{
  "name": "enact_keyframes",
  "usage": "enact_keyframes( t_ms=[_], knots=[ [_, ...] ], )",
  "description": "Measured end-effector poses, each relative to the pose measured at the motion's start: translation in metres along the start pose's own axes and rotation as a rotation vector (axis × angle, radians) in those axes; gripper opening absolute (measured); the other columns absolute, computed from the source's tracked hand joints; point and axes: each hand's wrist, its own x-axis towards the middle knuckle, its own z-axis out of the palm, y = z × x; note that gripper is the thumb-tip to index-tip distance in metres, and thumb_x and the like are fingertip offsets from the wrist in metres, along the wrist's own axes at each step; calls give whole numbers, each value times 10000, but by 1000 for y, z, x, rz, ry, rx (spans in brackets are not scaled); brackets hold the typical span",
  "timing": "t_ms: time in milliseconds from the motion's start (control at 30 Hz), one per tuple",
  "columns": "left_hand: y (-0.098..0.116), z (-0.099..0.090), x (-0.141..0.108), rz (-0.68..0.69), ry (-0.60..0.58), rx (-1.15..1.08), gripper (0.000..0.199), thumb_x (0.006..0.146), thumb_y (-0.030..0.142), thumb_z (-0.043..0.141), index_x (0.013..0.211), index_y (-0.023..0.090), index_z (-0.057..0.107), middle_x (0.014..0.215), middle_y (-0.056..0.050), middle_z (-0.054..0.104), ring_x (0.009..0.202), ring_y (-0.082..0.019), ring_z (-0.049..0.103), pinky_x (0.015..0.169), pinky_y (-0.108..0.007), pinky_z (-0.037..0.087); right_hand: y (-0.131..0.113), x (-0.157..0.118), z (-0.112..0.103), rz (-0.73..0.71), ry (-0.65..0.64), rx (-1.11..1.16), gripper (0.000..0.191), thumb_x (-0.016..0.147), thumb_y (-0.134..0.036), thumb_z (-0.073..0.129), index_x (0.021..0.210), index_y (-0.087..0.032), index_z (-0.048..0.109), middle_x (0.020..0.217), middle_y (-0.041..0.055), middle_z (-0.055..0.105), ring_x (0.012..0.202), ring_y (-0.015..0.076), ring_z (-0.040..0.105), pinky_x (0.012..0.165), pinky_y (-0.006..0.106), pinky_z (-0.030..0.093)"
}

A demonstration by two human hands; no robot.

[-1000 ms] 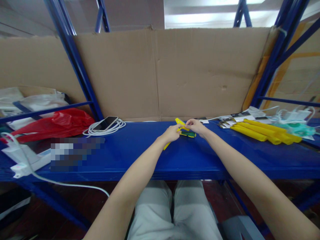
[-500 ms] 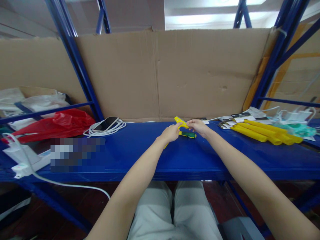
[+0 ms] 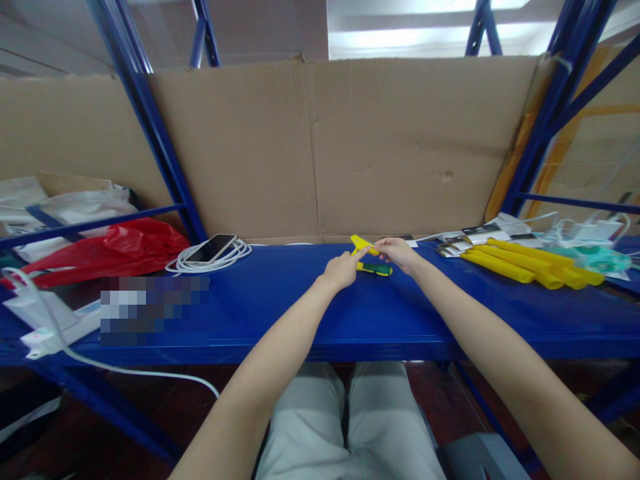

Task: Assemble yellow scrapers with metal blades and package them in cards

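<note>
A yellow T-shaped tool (image 3: 361, 244), perhaps a scraper, is held up between both hands above the blue shelf. My right hand (image 3: 395, 252) pinches its right end between thumb and fingertips. My left hand (image 3: 341, 270) is at its near side, with the index finger stretched along the yellow part and the other fingers curled in. What those curled fingers hold, if anything, is hidden. Just below the hands a screwdriver (image 3: 375, 269) with a green and yellow handle lies on the shelf; its left end is behind my left hand.
Several yellow sleeves (image 3: 530, 263) lie to the right beside card packets (image 3: 455, 245). A phone (image 3: 213, 248) rests on a coiled white cable (image 3: 235, 257) to the left. Farther left are a red bag (image 3: 120, 247) and a power strip (image 3: 55, 333). A cardboard panel (image 3: 240, 153) stands behind.
My left hand has shifted slightly, and its index finger now stretches along the yellow tool. A yellow piece that showed under my left wrist is no longer visible. My right hand stays nearly still.
</note>
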Motion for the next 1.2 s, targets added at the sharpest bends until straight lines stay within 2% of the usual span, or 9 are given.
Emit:
enact_keyframes(
  t_ms=[233,300,367,400,467,600,800,967,1200],
  knots=[
    [-6,0,3,35,8,-81,614,837,102,382,1422,279,327,1060,-114,626,981,-252,613,856,-353,442,5,3,-13,-40,-112,-22,145,832,-170,512,894,-141,639,833,59,683,563,65,540,502,165,394],
    [-6,-2,4,14,13,-226,644,820,91,402,1427,286,314,1028,-93,640,903,-225,630,822,-328,460,11,9,-25,-52,-35,-105,229,847,-172,482,1013,-146,637,928,80,687,633,85,581,536,178,422],
    [-6,-3,4,-41,-4,-431,667,823,98,391,1444,304,261,956,-71,645,714,-179,633,714,-300,489,20,16,-40,-38,141,-291,319,823,-114,473,1106,-131,621,993,108,681,739,123,618,615,212,462],
    [-5,-4,4,-76,-22,-544,678,829,104,380,1453,316,223,913,-59,640,608,-148,605,645,-285,492,25,19,-48,-19,247,-419,348,805,-73,462,1107,-112,629,1002,126,680,811,148,629,685,233,474],
    [-4,-4,6,-145,-54,-764,699,836,107,364,1462,336,156,852,-38,613,463,-93,512,532,-251,467,36,22,-63,18,341,-685,380,772,-37,462,1085,-120,661,1072,144,662,973,203,615,815,275,459],
    [-1,-4,10,-273,-110,-1137,743,837,83,373,1460,361,79,772,8,533,409,-43,415,458,-195,405,52,22,-82,176,292,-917,436,739,-47,502,1137,-129,659,1118,157,647,1053,249,597,869,289,449],
    [-1,-7,13,-337,-224,-1435,737,856,50,354,1453,355,47,609,73,378,399,-41,387,437,-153,349,58,25,-76,149,221,-1048,420,838,-188,480,1240,-158,595,1219,177,574,1104,271,565,888,329,446],
    [-2,-5,15,-327,-265,-1487,741,865,63,362,1451,363,25,597,76,376,399,-44,385,419,-140,325,57,24,-69,120,176,-1099,413,865,-202,438,1246,-173,594,1264,200,512,1111,296,553,914,356,423],
    [-4,-3,16,-292,-354,-1478,756,857,72,392,1449,370,29,596,74,392,404,-46,396,419,-137,329,53,24,-66,73,168,-1133,366,857,-192,447,1160,-183,652,1199,164,554,1058,251,580,889,310,429]
  ],
)
